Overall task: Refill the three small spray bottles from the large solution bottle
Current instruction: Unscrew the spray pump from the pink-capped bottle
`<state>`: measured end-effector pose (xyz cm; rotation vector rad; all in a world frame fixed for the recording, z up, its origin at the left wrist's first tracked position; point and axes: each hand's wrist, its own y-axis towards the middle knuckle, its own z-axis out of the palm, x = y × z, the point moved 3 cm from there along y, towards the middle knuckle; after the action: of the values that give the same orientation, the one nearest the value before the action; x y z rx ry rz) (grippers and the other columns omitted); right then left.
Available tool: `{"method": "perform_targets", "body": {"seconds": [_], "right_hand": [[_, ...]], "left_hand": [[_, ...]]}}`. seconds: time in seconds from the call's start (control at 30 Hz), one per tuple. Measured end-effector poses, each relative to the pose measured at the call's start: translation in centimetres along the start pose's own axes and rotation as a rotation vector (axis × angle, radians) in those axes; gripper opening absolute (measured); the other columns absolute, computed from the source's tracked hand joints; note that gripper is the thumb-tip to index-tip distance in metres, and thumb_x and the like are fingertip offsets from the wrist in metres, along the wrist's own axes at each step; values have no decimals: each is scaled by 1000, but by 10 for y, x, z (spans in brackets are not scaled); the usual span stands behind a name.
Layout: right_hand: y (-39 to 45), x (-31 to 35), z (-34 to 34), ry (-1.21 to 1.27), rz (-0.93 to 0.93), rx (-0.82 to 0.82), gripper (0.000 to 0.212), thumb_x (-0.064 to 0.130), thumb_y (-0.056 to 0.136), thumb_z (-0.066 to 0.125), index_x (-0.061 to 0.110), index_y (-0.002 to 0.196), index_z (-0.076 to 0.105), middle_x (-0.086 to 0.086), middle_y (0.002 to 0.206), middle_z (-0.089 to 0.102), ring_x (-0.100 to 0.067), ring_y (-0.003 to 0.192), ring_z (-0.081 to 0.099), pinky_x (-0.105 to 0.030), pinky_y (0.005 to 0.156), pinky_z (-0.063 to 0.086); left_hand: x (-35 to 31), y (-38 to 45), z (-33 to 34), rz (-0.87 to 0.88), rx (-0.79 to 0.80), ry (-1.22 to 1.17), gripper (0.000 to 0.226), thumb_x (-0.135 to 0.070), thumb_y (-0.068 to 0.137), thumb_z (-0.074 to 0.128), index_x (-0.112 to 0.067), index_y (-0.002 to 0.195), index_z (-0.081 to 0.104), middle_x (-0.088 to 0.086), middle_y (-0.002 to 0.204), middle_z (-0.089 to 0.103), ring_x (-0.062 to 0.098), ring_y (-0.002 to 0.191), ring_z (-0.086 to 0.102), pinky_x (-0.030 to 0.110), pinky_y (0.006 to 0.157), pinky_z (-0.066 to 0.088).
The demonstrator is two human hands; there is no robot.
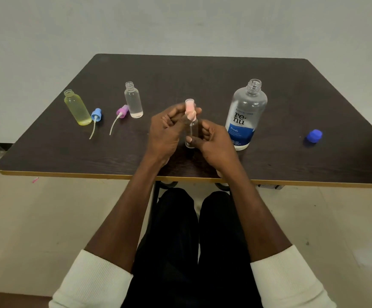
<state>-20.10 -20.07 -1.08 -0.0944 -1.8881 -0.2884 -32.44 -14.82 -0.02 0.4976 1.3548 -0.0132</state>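
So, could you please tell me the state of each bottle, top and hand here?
Yellow bottle: upright, uncapped.
Blue sprayer: off, lying on table.
Clear bottle: upright, uncapped.
Purple sprayer: off, lying on table.
Pink-topped bottle: held.
Solution bottle: upright, open.
Blue cap: off.
Left hand: grips pink top.
Right hand: grips bottle.

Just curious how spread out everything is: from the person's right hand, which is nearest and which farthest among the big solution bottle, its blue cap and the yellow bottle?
From the right hand:
1. Large solution bottle, right beside it.
2. Blue cap, far right.
3. Yellow bottle, far left.
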Motion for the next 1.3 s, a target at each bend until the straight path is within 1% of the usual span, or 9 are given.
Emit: {"method": "perform_targets", "body": {"seconds": [0.2, 0.33, 0.43, 0.53, 0.67, 0.9, 1.03, 1.2, 1.3], "right_hand": [[-3, 7, 2, -148, -36, -82, 33, 25, 77, 81, 19, 106, 65, 7, 94, 70, -7, 88, 66, -30, 80, 56], [-5, 10, 4, -222, -35, -85, 37, 27, 79, 79, 19, 106, 57, 10, 88, 60, -3, 79, 57, -15, 62, 46], [-6, 9, 1, -254, -18, -123, 42, 31, 75, 82, 16, 100, 51, 7, 88, 59, -9, 81, 58, -28, 68, 51], [-6, 8, 0, -273, -14, -144, 47, 34, 72, 84, 16, 97, 49, 8, 87, 58, -10, 82, 57, -32, 71, 52], [-7, 9, 0, -264, -16, -139, 45, 33, 74, 83, 16, 97, 48, 8, 89, 57, -9, 82, 56, -32, 71, 53], [-7, 7, 0, -266, -14, -128, 43, 33, 74, 83, 19, 95, 48, 6, 90, 58, -11, 83, 57, -32, 71, 53], [-8, 7, 0, -257, -15, -130, 43, 33, 75, 82, 17, 98, 50, 7, 89, 57, -10, 82, 56, -30, 70, 52], [-8, 8, 0, -265, -19, -123, 40, 32, 76, 81, 22, 91, 45, 7, 85, 55, -8, 76, 53, -26, 62, 45], [-7, 8, 0, -255, -6, -115, 40, 32, 75, 81, 23, 91, 45, 7, 87, 56, -8, 77, 54, -24, 63, 45]], "left_hand": [[-5, -2, 1, 47, -142, 21, 24, 1, 82, 80, -13, 99, 70, -3, 88, 76, 9, 85, 72, 23, 79, 58], [-1, -1, 0, 91, -65, 77, 30, -8, 80, 84, -17, 97, 61, 2, 91, 64, 12, 83, 62, 25, 75, 55], [-1, -2, -1, 114, -15, 35, 27, -20, 84, 77, -10, 106, 64, 9, 103, 66, 16, 94, 65, 28, 85, 55], [-2, -2, -3, 126, 22, -45, 13, -8, 90, 67, -7, 102, 61, 2, 108, 73, 16, 108, 69, 29, 92, 54], [0, -1, -2, 76, 40, -81, 25, 4, 88, 68, -9, 104, 56, 10, 106, 75, 27, 109, 71, 38, 95, 57], [1, -2, -1, 79, 51, 20, 41, -27, 82, 76, -7, 116, 68, 23, 111, 68, 21, 101, 65, 32, 92, 55], [-1, -1, -1, 75, 105, -63, 25, -14, 85, 72, -10, 108, 61, 17, 116, 72, 28, 113, 69, 39, 96, 56], [-1, 0, -2, 93, 33, 22, 38, -16, 78, 81, -17, 113, 65, 1, 105, 71, 18, 98, 66, 31, 89, 56], [2, 0, -3, 115, 50, 81, 41, -26, 81, 79, -13, 117, 67, 5, 113, 68, 32, 105, 64, 39, 93, 55]]}}
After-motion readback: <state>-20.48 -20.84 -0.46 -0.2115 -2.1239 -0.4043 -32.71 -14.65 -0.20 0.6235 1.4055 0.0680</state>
